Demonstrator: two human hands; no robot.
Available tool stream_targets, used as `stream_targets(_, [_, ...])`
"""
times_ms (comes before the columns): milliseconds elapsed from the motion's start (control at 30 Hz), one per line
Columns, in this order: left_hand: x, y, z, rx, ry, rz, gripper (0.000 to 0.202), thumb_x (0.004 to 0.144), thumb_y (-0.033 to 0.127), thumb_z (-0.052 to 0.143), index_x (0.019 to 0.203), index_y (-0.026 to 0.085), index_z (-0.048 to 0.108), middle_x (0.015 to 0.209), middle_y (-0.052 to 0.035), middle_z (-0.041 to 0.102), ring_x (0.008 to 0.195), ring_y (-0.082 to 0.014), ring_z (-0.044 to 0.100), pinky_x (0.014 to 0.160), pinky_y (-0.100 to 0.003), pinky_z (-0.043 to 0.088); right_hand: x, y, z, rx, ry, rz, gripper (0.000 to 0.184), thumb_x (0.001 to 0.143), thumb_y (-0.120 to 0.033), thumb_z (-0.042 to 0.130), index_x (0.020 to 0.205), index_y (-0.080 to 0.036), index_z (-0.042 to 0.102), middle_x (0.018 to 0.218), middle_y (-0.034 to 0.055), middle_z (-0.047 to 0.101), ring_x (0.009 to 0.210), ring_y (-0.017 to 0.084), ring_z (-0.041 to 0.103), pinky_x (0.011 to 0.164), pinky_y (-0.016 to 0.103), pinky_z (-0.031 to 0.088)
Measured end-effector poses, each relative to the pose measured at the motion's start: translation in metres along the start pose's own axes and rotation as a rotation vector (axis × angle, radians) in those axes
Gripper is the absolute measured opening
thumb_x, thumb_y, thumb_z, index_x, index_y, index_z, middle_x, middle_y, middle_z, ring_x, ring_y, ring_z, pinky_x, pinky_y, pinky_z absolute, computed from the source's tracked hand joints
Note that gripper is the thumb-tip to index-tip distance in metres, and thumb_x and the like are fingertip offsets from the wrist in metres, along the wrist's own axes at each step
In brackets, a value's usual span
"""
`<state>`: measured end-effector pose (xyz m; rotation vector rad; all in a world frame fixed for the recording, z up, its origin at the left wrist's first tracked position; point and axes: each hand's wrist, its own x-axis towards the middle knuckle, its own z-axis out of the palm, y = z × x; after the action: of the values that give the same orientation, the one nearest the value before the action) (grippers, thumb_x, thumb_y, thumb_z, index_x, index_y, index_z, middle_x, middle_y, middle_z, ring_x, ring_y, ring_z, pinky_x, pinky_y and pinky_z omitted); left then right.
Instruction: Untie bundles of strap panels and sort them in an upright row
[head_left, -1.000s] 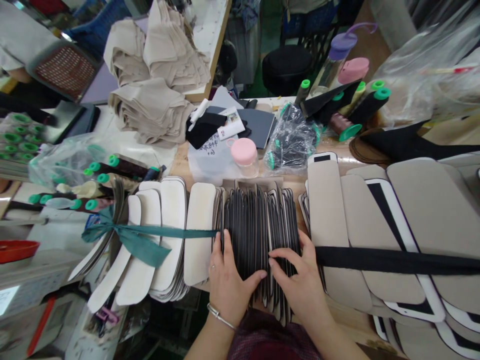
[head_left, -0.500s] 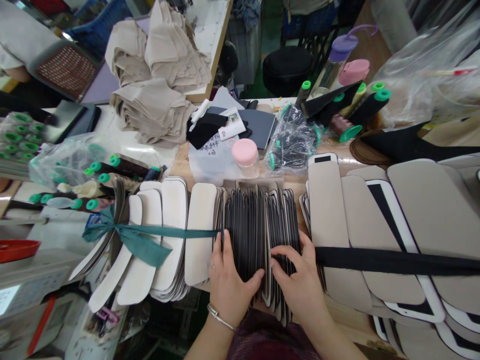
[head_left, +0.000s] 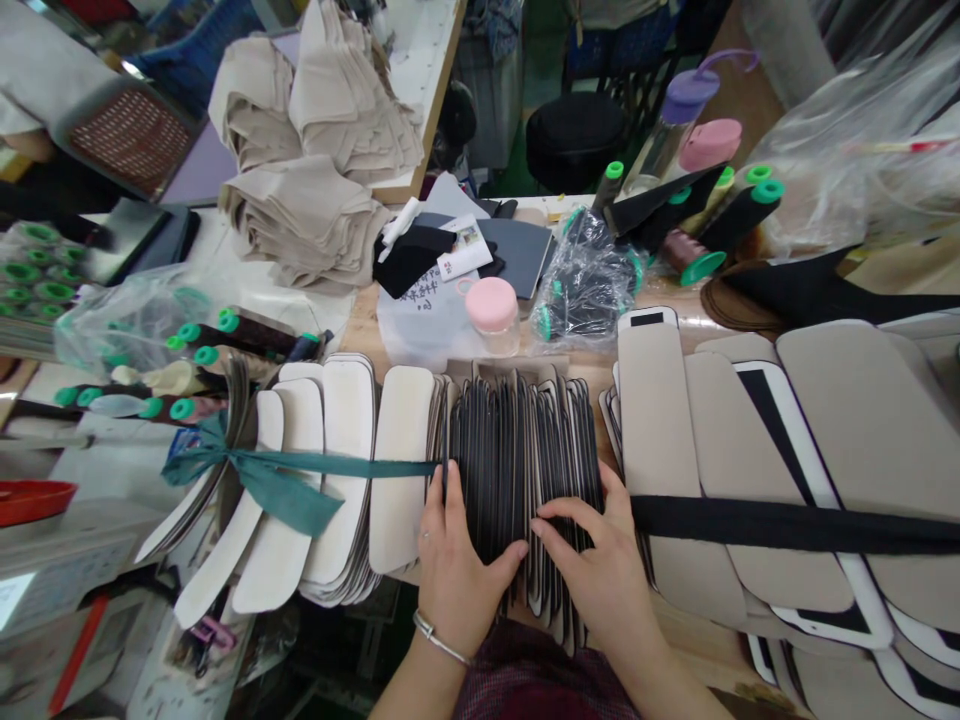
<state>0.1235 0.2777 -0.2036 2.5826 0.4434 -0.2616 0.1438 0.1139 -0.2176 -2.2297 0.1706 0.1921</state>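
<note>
Two bundles of cream, round-ended padded panels [head_left: 401,465] are already banded, one with a teal cloth ribbon [head_left: 337,467], the other with a flat black strap [head_left: 787,525]. Between them, a stack of black-edged panels [head_left: 525,470] stands on edge with no band across it. The left hand [head_left: 465,585] and right hand [head_left: 592,570] rest against its near end, fingers spread, with no firm grip showing.

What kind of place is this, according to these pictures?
Probably a sewing workshop: there are tied stacks of cut fabric panels, thread cones and piles of folded beige cloth.
</note>
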Motion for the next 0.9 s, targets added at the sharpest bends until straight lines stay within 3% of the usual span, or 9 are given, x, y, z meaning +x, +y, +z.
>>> stream_targets(300, [0.001,-0.001,-0.002,-0.02,0.002,0.0,0.111,0.069,0.038,0.079,0.153,0.022,0.007,0.158,-0.0163,0.019,0.145,-0.034,0.023,0.115,-0.056,0.029,0.0,-0.009,0.004,-0.016,0.019,-0.007,0.013,0.081,-0.025,0.061,0.088,-0.029,0.071,0.147,0.0043,0.028,0.137,0.029,0.035,0.111,0.055,0.034])
stream_targets(600, [0.002,-0.007,-0.002,-0.07,0.005,0.009,0.113,0.069,0.036,0.081,0.153,0.026,0.007,0.158,-0.0163,0.02,0.144,-0.035,0.025,0.114,-0.058,0.03,-0.001,-0.009,0.003,-0.062,0.015,-0.028,0.012,0.081,-0.039,0.067,0.084,-0.029,0.072,0.149,0.0039,0.025,0.136,0.029,0.035,0.111,0.054,0.034])
stream_targets(733, [0.003,-0.004,-0.003,-0.063,-0.005,-0.001,0.113,0.069,0.035,0.081,0.153,0.025,0.007,0.158,-0.0153,0.019,0.145,-0.0337,0.024,0.115,-0.056,0.029,0.0,-0.012,0.007,-0.13,0.027,-0.018,0.01,0.08,-0.036,0.067,0.084,-0.028,0.07,0.148,0.006,0.027,0.138,0.032,0.033,0.109,0.056,0.035])
stream_targets(900, [0.003,-0.005,-0.003,-0.062,-0.008,-0.008,0.114,0.068,0.036,0.081,0.153,0.025,0.006,0.158,-0.0147,0.02,0.145,-0.0326,0.023,0.116,-0.055,0.029,0.0,-0.017,0.009,-0.223,0.089,-0.024,0.023,0.078,-0.028,0.065,0.1,-0.023,0.066,0.155,0.0113,0.019,0.141,0.036,0.029,0.107,0.058,0.037])
